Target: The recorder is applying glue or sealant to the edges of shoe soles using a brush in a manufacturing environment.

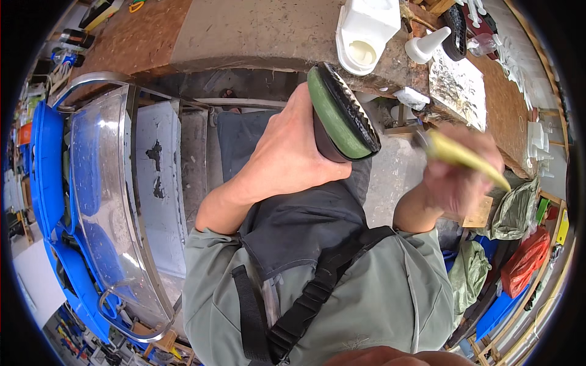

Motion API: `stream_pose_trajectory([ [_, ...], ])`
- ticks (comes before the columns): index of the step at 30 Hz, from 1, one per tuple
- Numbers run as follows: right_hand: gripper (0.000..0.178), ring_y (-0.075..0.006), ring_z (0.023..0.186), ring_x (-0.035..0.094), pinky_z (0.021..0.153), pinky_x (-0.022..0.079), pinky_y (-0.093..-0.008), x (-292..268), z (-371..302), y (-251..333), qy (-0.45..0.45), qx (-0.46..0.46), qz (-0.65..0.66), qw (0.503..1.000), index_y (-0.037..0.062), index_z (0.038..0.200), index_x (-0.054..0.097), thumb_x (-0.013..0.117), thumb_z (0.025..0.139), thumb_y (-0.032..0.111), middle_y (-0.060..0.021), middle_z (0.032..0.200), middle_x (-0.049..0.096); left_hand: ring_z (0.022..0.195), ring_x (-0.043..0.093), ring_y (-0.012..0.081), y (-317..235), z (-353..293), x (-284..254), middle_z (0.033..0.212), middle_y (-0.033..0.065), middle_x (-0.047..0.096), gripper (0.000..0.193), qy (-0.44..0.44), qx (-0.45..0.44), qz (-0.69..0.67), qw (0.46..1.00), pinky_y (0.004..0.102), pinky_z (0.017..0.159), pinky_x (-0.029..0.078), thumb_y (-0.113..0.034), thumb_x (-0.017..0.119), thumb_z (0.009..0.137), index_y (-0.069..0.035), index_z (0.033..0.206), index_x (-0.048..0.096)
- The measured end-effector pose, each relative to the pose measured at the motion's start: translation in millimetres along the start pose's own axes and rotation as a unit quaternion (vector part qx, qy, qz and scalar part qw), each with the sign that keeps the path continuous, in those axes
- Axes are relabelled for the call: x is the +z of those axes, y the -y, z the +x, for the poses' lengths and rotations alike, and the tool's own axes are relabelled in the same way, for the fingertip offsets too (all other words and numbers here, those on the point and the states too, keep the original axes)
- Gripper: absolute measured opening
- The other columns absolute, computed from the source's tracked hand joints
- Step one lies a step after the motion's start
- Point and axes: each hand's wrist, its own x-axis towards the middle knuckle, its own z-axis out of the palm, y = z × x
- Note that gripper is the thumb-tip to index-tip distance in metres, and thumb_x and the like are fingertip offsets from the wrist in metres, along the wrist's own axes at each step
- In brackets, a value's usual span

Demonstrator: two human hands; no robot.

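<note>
My left hand (290, 143) grips a dark shoe (345, 116) by its body, above my lap and near the bench edge. The shoe has a green band and a black sole with a jagged edge, and the sole is turned up and to the right. My right hand (461, 168), smeared by motion, is closed around a yellow-handled tool (467, 157) to the right of the shoe, apart from it. The tool's far end is blurred and dark, so its kind cannot be made out.
A white plastic container (369, 30) and a white nozzle cap (428, 44) stand on the worn workbench (238, 30). A stained paper sheet (458, 85) lies at the right. Blue plastic chairs (49, 165) and a metal-framed clear panel (101, 177) stand left; plastic bags (526, 262) hang right.
</note>
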Motion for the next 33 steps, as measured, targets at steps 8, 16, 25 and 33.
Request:
stream_pose_trajectory([
  [8, 0.016, -0.0194, 0.053, 0.057, 0.047, 0.047, -0.0288, -17, 2, -24, -0.119, 0.062, 0.145, 0.980, -0.0054, 0.097, 0.055, 0.052, 0.084, 0.003, -0.0176, 0.083, 0.061, 0.094, 0.058, 0.0218, 19, 8, -18, 0.102, 0.0116, 0.059, 0.060, 0.061, 0.111, -0.127, 0.984, 0.0343, 0.084, 0.045, -0.014, 0.076, 0.058, 0.001, 0.110, 0.050],
  [16, 0.018, -0.0079, 0.061, 0.055, 0.056, 0.043, -0.0215, -53, 1, -132, -0.142, 0.328, -0.188, 0.915, -0.0023, 0.093, 0.065, 0.065, 0.084, 0.012, -0.0031, 0.075, 0.063, 0.106, 0.057, 0.0264, 59, 32, -29, 0.118, 0.0163, 0.055, 0.072, -0.188, -0.003, -0.540, 0.820, 0.0374, 0.092, 0.045, -0.051, 0.054, 0.084, 0.003, 0.129, 0.040],
  [25, 0.016, -0.0123, 0.068, 0.059, 0.062, 0.047, -0.0247, -53, -11, -180, -0.042, 0.267, -0.314, 0.910, -0.0022, 0.092, 0.066, 0.065, 0.083, 0.011, -0.0089, 0.079, 0.065, 0.092, 0.061, 0.0201, 104, 49, -7, 0.108, 0.0137, 0.059, 0.064, -0.133, -0.219, -0.588, 0.767, 0.0301, 0.081, 0.049, -0.045, 0.054, 0.083, 0.002, 0.125, 0.043],
  [33, 0.018, -0.0132, 0.056, 0.057, 0.050, 0.043, -0.0224, -49, 4, -161, -0.141, 0.371, -0.094, 0.913, -0.0072, 0.091, 0.063, 0.066, 0.082, 0.009, -0.0112, 0.078, 0.064, 0.097, 0.057, 0.0154, 126, 61, 1, 0.111, 0.0092, 0.057, 0.063, -0.058, -0.164, -0.490, 0.855, 0.0270, 0.085, 0.044, -0.031, 0.065, 0.078, 0.003, 0.126, 0.042],
])
